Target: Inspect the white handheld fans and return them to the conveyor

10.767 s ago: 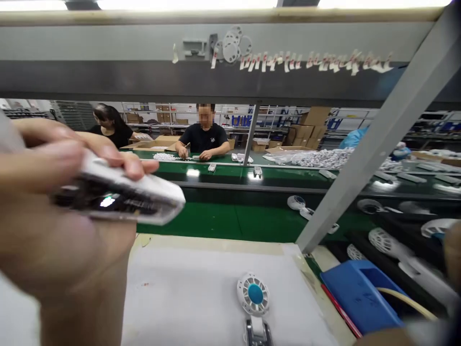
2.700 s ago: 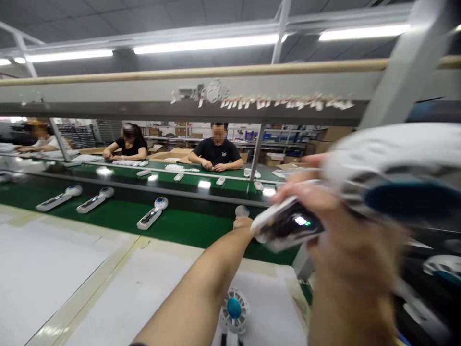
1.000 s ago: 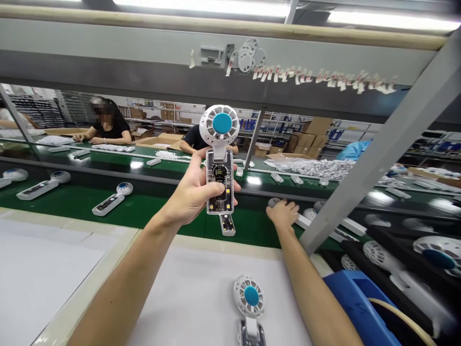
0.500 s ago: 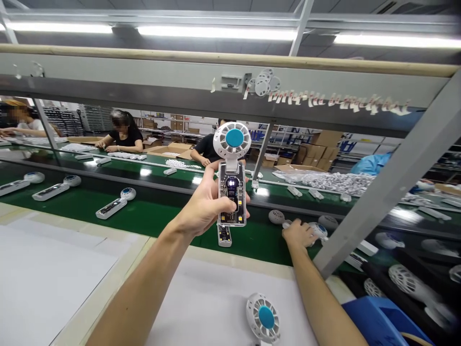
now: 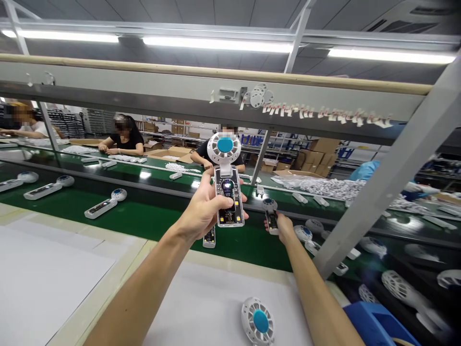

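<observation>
My left hand [image 5: 205, 206] is closed round a handheld fan [image 5: 229, 197], held upright in front of me. Its white round head has a blue centre, and its open handle bares a dark circuit board with a small lit display; my thumb presses on the board. Over the green belt, my right hand [image 5: 284, 228] grips a second handheld fan [image 5: 271, 218], also with its board showing. Behind the left hand, another fan's handle [image 5: 209, 239] lies on the belt, partly hidden. A fan with a blue centre [image 5: 260, 321] rests on the white worktop, cut off by the lower edge.
Several fans lie along the green conveyor belt [image 5: 144, 230]. A slanted grey post [image 5: 392, 168] rises at right, above a blue bin [image 5: 382, 322]. A shelf beam [image 5: 162, 91] with hanging tape strips crosses overhead. Co-workers sit across the belt, near a heap of white parts [image 5: 334, 190].
My right hand has come up and left from the fans on the belt near the post, now with a fan in it. My left hand still holds its fan; the view has shifted slightly.
</observation>
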The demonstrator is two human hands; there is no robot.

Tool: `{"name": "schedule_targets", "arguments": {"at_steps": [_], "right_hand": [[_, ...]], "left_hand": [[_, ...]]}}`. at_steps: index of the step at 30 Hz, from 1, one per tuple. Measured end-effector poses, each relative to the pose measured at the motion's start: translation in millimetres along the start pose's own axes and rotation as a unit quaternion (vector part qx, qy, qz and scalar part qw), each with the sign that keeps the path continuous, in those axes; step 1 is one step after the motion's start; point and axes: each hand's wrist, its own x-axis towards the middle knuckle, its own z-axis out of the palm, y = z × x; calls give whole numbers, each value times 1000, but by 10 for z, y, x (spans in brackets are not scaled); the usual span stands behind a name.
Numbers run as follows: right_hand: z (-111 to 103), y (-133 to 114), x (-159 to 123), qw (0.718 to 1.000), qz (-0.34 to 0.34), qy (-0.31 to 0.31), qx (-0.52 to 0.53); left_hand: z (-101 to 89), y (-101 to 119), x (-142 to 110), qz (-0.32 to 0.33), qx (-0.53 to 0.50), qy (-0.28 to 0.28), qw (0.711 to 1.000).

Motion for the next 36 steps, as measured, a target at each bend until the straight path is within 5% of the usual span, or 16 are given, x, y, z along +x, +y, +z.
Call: {"name": "schedule_targets", "arguments": {"at_steps": [6, 12, 23, 28, 36], "right_hand": [[-118, -734, -448, 965, -9, -112, 237], [-244, -1129, -1064, 923, -101, -181, 323], [-348, -1242, -1343, 914, -169, -198, 311], [-369, -1243, -1387, 920, -166, -192, 300], [-355, -1224, -1376, 917, -174, -197, 299]], "left_hand": [[1, -23, -2, 3, -5, -9, 1000], [33, -45, 12, 26, 6, 14, 1000], [61, -58, -7, 6, 25, 32, 999], [80, -89, 5, 40, 65, 95, 993], [10, 3, -70, -128, -50, 61, 989]]}}
